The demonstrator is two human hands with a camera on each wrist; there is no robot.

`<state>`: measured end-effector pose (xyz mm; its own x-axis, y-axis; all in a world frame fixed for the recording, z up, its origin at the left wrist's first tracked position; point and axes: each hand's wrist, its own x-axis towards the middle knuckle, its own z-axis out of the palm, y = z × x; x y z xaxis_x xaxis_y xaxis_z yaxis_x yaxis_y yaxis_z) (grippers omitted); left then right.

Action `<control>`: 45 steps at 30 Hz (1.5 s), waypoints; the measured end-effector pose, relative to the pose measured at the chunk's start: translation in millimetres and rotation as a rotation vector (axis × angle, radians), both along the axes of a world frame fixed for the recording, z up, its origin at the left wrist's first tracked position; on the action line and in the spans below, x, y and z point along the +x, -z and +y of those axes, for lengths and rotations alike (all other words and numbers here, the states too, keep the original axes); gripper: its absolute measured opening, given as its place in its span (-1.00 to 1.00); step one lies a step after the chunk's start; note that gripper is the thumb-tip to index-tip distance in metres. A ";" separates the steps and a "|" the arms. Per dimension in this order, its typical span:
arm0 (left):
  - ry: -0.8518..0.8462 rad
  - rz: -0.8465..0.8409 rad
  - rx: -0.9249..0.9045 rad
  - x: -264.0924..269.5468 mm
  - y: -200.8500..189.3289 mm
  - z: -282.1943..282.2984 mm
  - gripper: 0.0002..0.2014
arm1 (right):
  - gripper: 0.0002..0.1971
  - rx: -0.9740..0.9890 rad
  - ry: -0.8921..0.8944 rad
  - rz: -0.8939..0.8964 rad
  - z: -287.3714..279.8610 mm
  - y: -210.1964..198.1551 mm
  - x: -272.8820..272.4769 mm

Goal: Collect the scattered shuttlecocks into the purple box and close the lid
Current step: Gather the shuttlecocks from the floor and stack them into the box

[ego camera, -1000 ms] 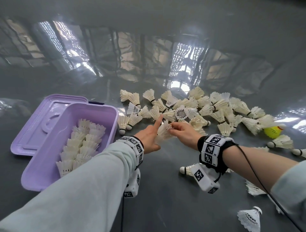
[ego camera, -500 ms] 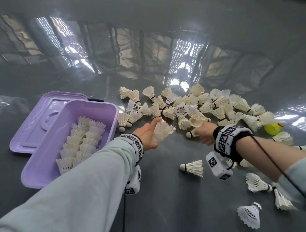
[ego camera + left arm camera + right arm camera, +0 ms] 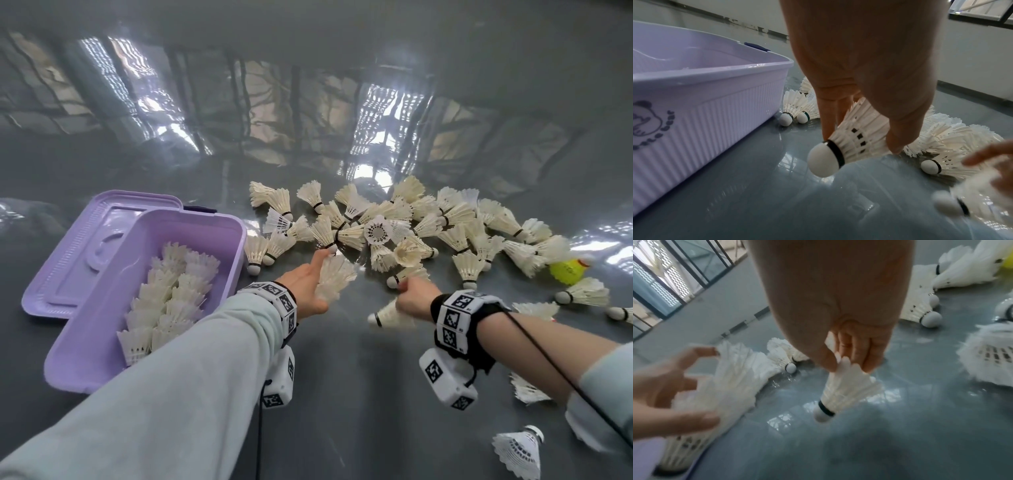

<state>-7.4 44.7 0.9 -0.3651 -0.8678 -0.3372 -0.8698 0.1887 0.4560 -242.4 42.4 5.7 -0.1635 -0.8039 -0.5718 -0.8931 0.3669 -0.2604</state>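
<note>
Purple plastic, ribbed on its outer wall, forms the box [image 3: 85, 359] at the near left of the glossy grey floor [image 3: 342, 411]; its lid [image 3: 68, 260] lies open on the far-left side, and rows of white feather shuttlecocks [image 3: 164, 301] fill the inside. Right of the box, a loose heap of shuttlecocks [image 3: 394, 226] spreads across the floor, with a single yellow shuttlecock [image 3: 567, 270] at its right edge.

At the near edge of the heap, the left hand [image 3: 308, 291] holds a stack of shuttlecocks [image 3: 334, 277]. From the left wrist, thumb and fingers [image 3: 826, 123] pinch the feather skirt, the rounded white cork and black band pointing toward the camera; this view also shows a printed emblem on the box wall, which the head camera misses.

Just to the right, the right hand [image 3: 414, 298] holds one shuttlecock [image 3: 387, 313]. The right wrist view shows its fingers [image 3: 855, 350] pinching the feather tips, cork hanging down toward the floor.
</note>
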 end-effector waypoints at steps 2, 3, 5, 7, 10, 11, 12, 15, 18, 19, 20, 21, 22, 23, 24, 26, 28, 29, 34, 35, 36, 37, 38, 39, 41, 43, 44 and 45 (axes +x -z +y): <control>-0.007 -0.030 0.017 2.6 3.7 -0.3 -0.12 | -0.68 -0.192 0.043 -0.134 -10.7 -16.3 4.8; -0.010 -0.044 0.021 3.7 5.8 -0.6 -0.11 | -0.71 -0.300 0.051 -0.184 -15.0 -24.9 7.3; 0.000 -0.067 0.033 4.9 9.5 -1.7 -0.09 | -0.76 -0.462 0.049 -0.258 -19.7 -36.3 10.4; 0.018 -0.079 0.053 4.7 10.8 -1.5 -0.08 | -0.78 -0.487 0.032 -0.361 -20.1 -40.2 12.6; 0.053 -0.056 0.061 4.1 7.2 1.5 -0.07 | -0.80 -0.388 -0.033 -0.455 -22.0 -38.3 15.3; 0.063 -0.039 0.058 3.4 4.6 3.0 -0.06 | -0.80 -0.333 -0.053 -0.487 -22.1 -36.2 16.8; 0.074 -0.019 0.050 2.4 2.1 3.7 -0.03 | -0.80 -0.282 -0.062 -0.517 -22.0 -33.1 18.1; 0.131 0.019 0.025 -2.6 -3.8 3.8 0.11 | -0.79 -0.240 -0.054 -0.599 -19.2 -29.0 25.9; 0.155 -0.001 0.016 -6.0 -5.6 4.3 0.19 | -0.77 -0.247 -0.025 -0.639 -16.8 -30.1 32.4; 0.151 -0.005 0.010 -6.8 -5.9 4.6 0.20 | -0.76 -0.255 -0.018 -0.641 -16.2 -30.2 33.4; 0.144 -0.004 0.007 -7.4 -6.4 4.6 0.21 | -0.76 -0.272 -0.001 -0.646 -15.9 -30.0 34.3; 0.132 0.001 0.012 -7.8 -7.4 3.9 0.21 | -0.75 -0.295 0.024 -0.659 -15.4 -29.8 35.3; 0.121 0.006 0.022 -8.1 -7.9 2.3 0.22 | -0.75 -0.320 0.055 -0.676 -15.1 -29.5 36.5; 0.112 0.011 0.028 -8.5 -8.1 0.7 0.22 | -0.75 -0.342 0.077 -0.693 -15.2 -29.2 38.1; 0.107 0.013 0.023 -9.0 -8.2 -0.5 0.24 | -0.76 -0.356 0.088 -0.704 -15.6 -29.1 39.6; 0.108 -0.002 -0.010 -10.2 -9.6 -0.4 0.26 | -0.76 -0.361 0.067 -0.715 -17.1 -30.3 42.0; 0.111 -0.037 -0.040 -11.2 -11.5 3.2 0.27 | -0.75 -0.340 0.000 -0.687 -17.4 -33.4 43.1; 0.118 -0.055 -0.054 -12.0 -13.0 5.5 0.27 | -0.76 -0.335 -0.033 -0.668 -16.7 -35.2 43.6; 0.181 -0.118 -0.072 -12.5 -16.2 6.8 0.25 | -0.78 -0.346 -0.070 -0.659 -9.8 -35.4 44.6; 0.185 -0.132 -0.060 -12.4 -16.5 5.8 0.24 | -0.76 -0.342 -0.064 -0.663 -9.3 -34.3 44.5; 0.190 -0.146 -0.048 -13.4 -16.9 5.1 0.23 | -0.73 -0.336 -0.055 -0.671 -9.1 -33.0 43.6; 0.195 -0.158 -0.037 -14.9 -16.8 4.6 0.22 | -0.71 -0.326 -0.049 -0.675 -9.2 -31.1 42.8; 0.197 -0.167 -0.027 -16.8 -16.3 4.4 0.21 | -0.69 -0.319 -0.049 -0.676 -9.7 -29.8 42.0; 0.195 -0.170 -0.019 -19.6 -15.7 4.0 0.20 | -0.68 -0.311 -0.048 -0.671 -11.4 -28.0 40.9; 0.185 -0.168 -0.001 -24.5 -14.3 1.9 0.19 | -0.66 -0.287 -0.025 -0.654 -16.0 -26.0 38.6; 0.170 -0.163 0.008 -27.7 -13.2 -0.9 0.18 | -0.67 -0.269 0.028 -0.664 -20.1 -24.0 37.4; 0.159 -0.158 0.008 -28.3 -12.6 -1.6 0.19 | -0.70 -0.274 0.050 -0.672 -21.5 -21.8 37.1; 0.146 -0.152 0.008 -28.1 -12.1 -1.6 0.19 | -0.73 -0.284 0.063 -0.674 -21.7 -20.4 37.5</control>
<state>-35.5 43.1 13.0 -0.4314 -0.8063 -0.4047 -0.8923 0.3151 0.3234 -204.9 20.7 26.1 0.0994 -0.9369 -0.3353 -0.4849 0.2486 -0.8385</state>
